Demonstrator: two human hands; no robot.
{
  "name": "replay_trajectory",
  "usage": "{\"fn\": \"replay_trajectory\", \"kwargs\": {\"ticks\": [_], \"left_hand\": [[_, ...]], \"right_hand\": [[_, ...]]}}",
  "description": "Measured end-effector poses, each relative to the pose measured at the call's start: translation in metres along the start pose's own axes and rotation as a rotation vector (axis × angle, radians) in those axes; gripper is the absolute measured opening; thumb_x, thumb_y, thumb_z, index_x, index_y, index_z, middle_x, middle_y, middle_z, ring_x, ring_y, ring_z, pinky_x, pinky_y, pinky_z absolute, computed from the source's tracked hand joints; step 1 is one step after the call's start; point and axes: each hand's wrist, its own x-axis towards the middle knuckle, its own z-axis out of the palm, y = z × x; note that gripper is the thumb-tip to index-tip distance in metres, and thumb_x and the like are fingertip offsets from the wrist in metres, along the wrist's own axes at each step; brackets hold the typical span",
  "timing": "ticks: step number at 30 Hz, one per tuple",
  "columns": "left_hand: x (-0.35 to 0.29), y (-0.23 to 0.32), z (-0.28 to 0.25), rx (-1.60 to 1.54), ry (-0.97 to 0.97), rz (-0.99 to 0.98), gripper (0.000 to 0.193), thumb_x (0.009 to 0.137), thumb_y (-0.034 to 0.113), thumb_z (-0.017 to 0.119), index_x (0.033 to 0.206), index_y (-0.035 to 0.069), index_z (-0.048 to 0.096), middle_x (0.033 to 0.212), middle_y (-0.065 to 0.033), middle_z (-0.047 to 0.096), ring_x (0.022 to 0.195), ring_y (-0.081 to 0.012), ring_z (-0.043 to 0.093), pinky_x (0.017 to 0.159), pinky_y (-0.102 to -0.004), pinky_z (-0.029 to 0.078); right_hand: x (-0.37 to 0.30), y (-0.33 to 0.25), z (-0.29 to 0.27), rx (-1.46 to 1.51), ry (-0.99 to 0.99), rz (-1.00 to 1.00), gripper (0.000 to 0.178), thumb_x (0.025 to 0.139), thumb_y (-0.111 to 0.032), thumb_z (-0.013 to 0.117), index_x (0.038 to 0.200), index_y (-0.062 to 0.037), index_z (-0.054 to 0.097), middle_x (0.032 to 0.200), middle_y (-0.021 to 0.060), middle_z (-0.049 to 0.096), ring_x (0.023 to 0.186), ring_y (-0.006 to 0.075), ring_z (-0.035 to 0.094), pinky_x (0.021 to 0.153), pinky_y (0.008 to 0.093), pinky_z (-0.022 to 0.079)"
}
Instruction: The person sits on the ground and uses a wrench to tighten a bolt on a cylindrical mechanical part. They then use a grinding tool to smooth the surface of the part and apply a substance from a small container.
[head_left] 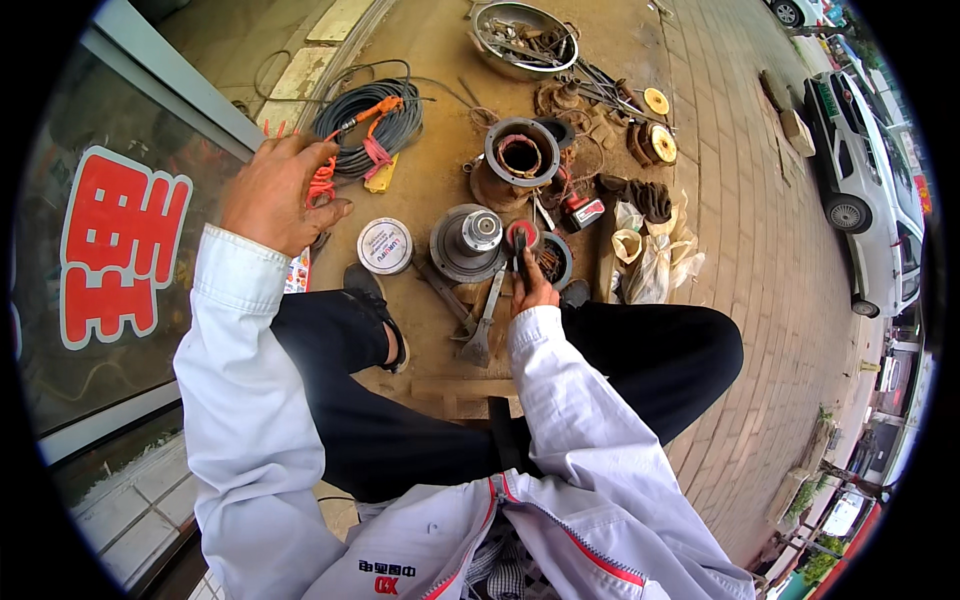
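Note:
My left hand (278,195) is raised at the left, fingers stretched and apart, beside a red coiled air hose (322,178). My right hand (535,290) is closed round a slim black-handled tool (519,252), whose upper end lies over a small red round tin (521,234). What kind of tool it is I cannot make out. Left of that hand stands a metal flange with a stubby shaft (470,240). Nearer me lie a broad-bladed scraper (478,345) and a hammer (445,292). A cup of bolts (552,262) sits right beside my right hand.
Beyond the flange stands a motor housing (518,160). Around it are a cordless power tool (582,212), plastic bags (655,255), a white-lidded tub (385,246), a dark coiled cable (365,120) and a metal basin of parts (524,42). A glass door (110,230) borders the left.

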Motion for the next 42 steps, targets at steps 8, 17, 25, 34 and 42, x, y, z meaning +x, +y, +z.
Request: {"fn": "replay_trajectory", "kwargs": {"ticks": [8, 17, 25, 34, 42], "left_hand": [[0.008, 0.013, 0.000, 0.025, 0.011, 0.035, 0.060, 0.072, 0.026, 0.084, 0.124, 0.005, 0.063, 0.128, -0.0163, 0.059, 0.121, -0.0367, 0.053, 0.100, -0.0455, 0.046], [0.031, 0.043, 0.067, 0.036, -0.263, 0.100, 0.076, 0.066, 0.030, 0.089, 0.132, 0.010, 0.058, 0.130, -0.0153, 0.057, 0.122, -0.0365, 0.052, 0.103, -0.0463, 0.045], [0.025, 0.067, 0.217, -0.150, -0.523, -0.058, 0.130, 0.050, 0.038, 0.098, 0.155, 0.013, 0.025, 0.159, -0.0203, 0.025, 0.144, -0.0405, 0.031, 0.116, -0.0485, 0.035], [0.027, 0.057, 0.305, -0.512, -0.300, -0.009, 0.113, 0.054, 0.041, 0.095, 0.145, 0.003, 0.039, 0.140, -0.0206, 0.049, 0.131, -0.0383, 0.046, 0.112, -0.0438, 0.038], [-0.001, 0.072, 0.323, -0.509, -0.128, -0.222, 0.107, 0.058, 0.033, 0.094, 0.144, 0.002, 0.038, 0.140, -0.0197, 0.048, 0.132, -0.0389, 0.042, 0.113, -0.0444, 0.034]], "right_hand": [[0.008, 0.004, 0.013, -0.050, -0.017, 0.052, 0.050, 0.098, -0.021, 0.057, 0.146, -0.0326, 0.048, 0.093, 0.0288, 0.066, 0.089, 0.0501, 0.063, 0.075, 0.0551, 0.050], [-0.005, 0.015, 0.021, -0.107, 0.000, 0.019, 0.054, 0.096, -0.023, 0.054, 0.148, -0.0368, 0.044, 0.093, 0.0269, 0.068, 0.089, 0.0496, 0.065, 0.079, 0.0572, 0.051], [-0.020, 0.036, 0.042, -0.128, -0.254, 0.105, 0.075, 0.092, -0.029, 0.059, 0.156, -0.0460, 0.024, 0.112, 0.0314, 0.062, 0.098, 0.0475, 0.067, 0.083, 0.0529, 0.053], [-0.032, 0.033, 0.023, -0.134, -0.267, 0.129, 0.062, 0.099, -0.027, 0.047, 0.154, -0.0482, 0.027, 0.103, 0.0284, 0.067, 0.092, 0.0450, 0.069, 0.079, 0.0539, 0.055], [-0.022, 0.020, 0.018, -0.116, -0.270, 0.113, 0.062, 0.100, -0.028, 0.047, 0.155, -0.0472, 0.026, 0.105, 0.0299, 0.065, 0.095, 0.0468, 0.068, 0.083, 0.0528, 0.054]]}}
